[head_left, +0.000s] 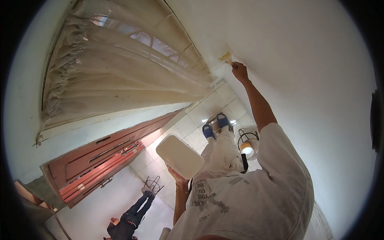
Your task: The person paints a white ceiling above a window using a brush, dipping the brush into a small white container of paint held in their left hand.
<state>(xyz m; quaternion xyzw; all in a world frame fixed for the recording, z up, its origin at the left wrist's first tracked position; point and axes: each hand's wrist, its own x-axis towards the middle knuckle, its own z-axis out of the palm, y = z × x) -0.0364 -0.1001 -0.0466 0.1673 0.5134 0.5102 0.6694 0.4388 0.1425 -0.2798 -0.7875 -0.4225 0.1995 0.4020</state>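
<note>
My right hand [240, 72] is closed on a paintbrush [225, 57] with yellowish bristles, held up at the white wall [304, 80] beside the curtain's edge. My left hand [176, 174] grips a white rectangular tub [180, 154] from underneath; its contents look pale and smooth. My feet, in blue slides [222, 119], are on a raised support that looks like a stool [214, 130]. Just right of my legs, a cylindrical tin with a white top [246, 150] rests on a round black metal-framed stool [243, 136].
A sheer beige curtain [124, 68] hangs at upper left. Below it is a reddish door [100, 156]. At lower left, another person in dark clothing [128, 218] is by a metal-framed stool [154, 184]. Tiled floor [212, 102] lies below me.
</note>
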